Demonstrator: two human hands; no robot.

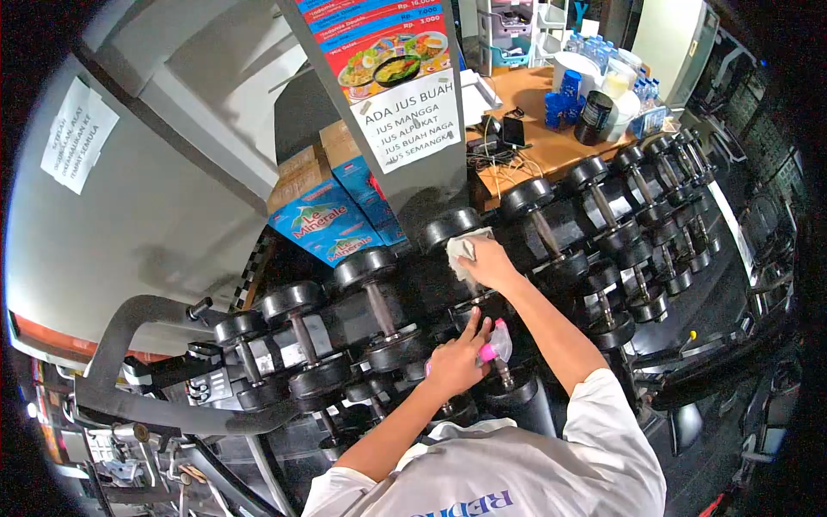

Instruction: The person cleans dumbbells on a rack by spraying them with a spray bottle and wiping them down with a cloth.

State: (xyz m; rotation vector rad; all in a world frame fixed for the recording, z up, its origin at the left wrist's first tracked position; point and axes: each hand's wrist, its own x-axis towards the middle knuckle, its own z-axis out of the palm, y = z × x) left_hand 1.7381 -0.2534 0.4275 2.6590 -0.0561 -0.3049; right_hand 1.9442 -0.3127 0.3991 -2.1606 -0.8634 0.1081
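My right hand (pixel 491 263) is closed around a crumpled whitish cloth (pixel 461 252). The cloth presses against the near side of a black dumbbell (pixel 450 226) on the upper tier of the rack. Closer to my body, my left hand (pixel 458 360) grips a small spray bottle (pixel 503 341) with pink parts and a clear section. Two of its fingers stretch forward toward the near end of that same dumbbell. My palm and fingers hide part of the bottle.
Several black dumbbells (pixel 379 306) line both tiers on either side. Behind the rack stand blue water cartons (pixel 320 220), a pillar with a menu poster (pixel 405 129), and a wooden table (pixel 517 86) holding cups and cables. A thick dark machine frame (pixel 103 392) curves at left.
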